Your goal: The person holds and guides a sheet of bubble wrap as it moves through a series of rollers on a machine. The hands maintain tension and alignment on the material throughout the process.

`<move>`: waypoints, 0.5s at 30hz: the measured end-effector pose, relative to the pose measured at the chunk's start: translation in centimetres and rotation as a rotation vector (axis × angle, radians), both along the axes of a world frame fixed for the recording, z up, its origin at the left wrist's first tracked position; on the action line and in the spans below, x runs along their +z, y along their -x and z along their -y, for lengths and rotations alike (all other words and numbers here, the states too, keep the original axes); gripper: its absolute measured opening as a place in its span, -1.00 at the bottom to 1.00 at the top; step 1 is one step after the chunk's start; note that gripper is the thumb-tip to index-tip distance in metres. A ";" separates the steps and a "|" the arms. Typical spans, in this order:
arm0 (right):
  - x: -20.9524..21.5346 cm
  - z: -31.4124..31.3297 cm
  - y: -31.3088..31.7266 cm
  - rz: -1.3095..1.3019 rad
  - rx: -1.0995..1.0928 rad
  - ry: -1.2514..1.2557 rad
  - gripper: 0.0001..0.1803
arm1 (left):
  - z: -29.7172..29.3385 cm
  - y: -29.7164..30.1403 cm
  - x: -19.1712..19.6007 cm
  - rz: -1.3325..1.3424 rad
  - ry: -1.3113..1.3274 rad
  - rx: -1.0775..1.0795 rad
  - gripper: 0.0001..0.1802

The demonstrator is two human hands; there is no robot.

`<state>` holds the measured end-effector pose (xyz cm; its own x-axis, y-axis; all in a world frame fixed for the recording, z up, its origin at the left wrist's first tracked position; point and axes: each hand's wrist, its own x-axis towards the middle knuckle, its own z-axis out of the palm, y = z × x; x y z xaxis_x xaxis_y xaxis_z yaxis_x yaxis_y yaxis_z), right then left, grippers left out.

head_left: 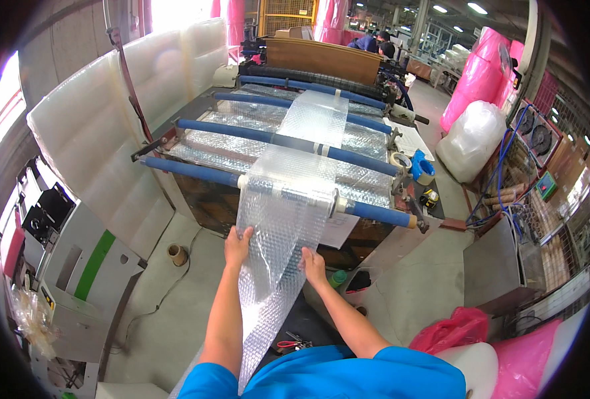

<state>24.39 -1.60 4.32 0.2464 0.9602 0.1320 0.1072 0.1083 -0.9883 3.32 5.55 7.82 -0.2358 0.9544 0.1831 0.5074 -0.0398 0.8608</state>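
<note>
A long strip of clear bubble wrap (281, 223) comes over the front blue roller (195, 170) and hangs down toward my body. My left hand (237, 246) is closed on the strip's left edge, with the thumb on top. On its right edge, slightly lower, my right hand (313, 265) pinches the film. Between my hands the sheet is stretched and creased, and its lower part narrows past my left forearm. Behind, the same strip lies across further blue rollers (241, 130) above wide silvery bubble sheeting (205, 143). A red-handled hand tool (288, 344) lies near my waist.
Tape rolls (422, 174) and a yellow-black tape measure (430, 198) sit at the machine's right end. A cardboard tube (177, 253) and a cable are on the floor at left. Pink rolls (478, 76) and a stuffed white bag (473, 143) stand at right. Two people (375, 44) are far back.
</note>
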 end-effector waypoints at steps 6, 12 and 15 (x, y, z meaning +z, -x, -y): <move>4.3 -4.0 -0.4 -0.147 -0.142 -0.052 -0.58 | -4.2 -1.2 5.9 0.060 0.038 -0.025 -0.46; 4.5 -2.7 1.5 -0.192 -0.208 -0.018 -0.62 | -1.9 0.6 5.9 0.076 0.139 -0.096 -0.32; 0.2 1.1 2.2 -0.084 -0.154 0.001 -0.62 | 2.8 1.6 3.3 0.153 0.225 -0.161 -0.30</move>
